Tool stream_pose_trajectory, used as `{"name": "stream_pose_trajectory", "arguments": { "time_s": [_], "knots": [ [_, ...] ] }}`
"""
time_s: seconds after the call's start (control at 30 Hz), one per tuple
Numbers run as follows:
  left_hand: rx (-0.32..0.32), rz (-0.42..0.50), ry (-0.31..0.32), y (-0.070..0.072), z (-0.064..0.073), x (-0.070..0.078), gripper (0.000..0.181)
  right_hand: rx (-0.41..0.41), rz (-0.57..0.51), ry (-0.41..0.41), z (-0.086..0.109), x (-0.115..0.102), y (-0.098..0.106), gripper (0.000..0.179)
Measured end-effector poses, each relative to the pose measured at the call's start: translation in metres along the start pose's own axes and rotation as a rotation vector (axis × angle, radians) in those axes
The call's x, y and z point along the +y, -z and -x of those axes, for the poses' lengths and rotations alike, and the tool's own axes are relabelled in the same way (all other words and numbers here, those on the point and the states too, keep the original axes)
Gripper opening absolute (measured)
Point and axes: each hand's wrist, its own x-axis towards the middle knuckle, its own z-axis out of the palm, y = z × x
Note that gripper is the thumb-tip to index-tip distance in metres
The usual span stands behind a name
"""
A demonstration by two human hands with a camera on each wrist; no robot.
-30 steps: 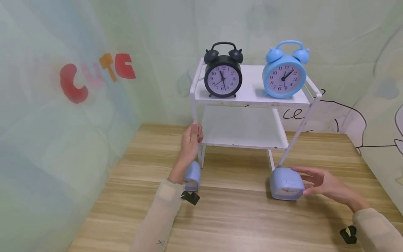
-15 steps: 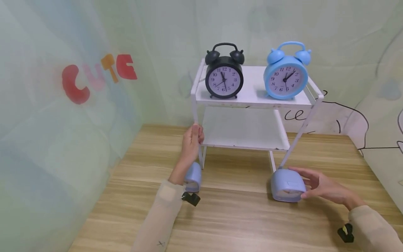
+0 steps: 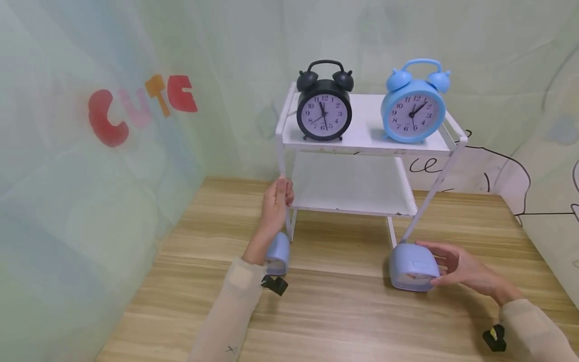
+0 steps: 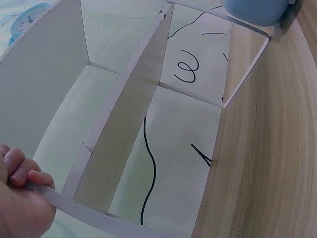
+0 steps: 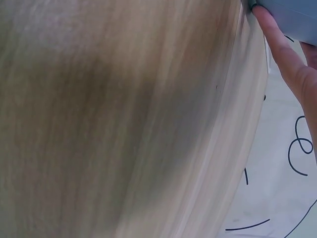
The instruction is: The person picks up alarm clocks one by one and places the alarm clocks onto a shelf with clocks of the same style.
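Hands grip just as before, left the white rack, right a lavender clock.

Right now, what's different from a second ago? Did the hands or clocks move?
Just a tiny bit: the right sleeve shifted slightly left, and the right hand reaches a little further over the front of the pale blue clock. Nothing was newly grabbed or let go. The left hand still grips the white shelf, and the black clock and sky-blue clock stayed on top.
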Motion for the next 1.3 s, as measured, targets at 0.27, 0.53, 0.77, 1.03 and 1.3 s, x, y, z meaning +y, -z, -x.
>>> {"name": "stream_pose_trajectory", "arguments": {
  "time_s": [0.27,0.53,0.77,1.03,1.3],
  "knots": [
    [-0.001,-0.010,0.009,0.001,0.000,0.002,0.045,0.036,0.039,0.017,0.000,-0.001,-0.004,0.075],
    [0.000,0.006,0.045,0.000,-0.001,0.003,0.037,0.087,0.095,0.031,0.002,-0.004,-0.007,0.074],
    [-0.010,0.009,0.056,-0.001,0.000,0.025,0.035,0.069,0.066,0.072,-0.003,-0.017,-0.014,0.075],
    [-0.019,0.008,0.031,-0.001,0.002,0.035,0.036,0.021,0.010,0.107,-0.014,-0.032,-0.035,0.075],
    [-0.012,0.013,0.049,-0.001,0.002,0.037,0.034,-0.022,-0.040,0.150,-0.029,-0.046,-0.060,0.076]
  ]
}}
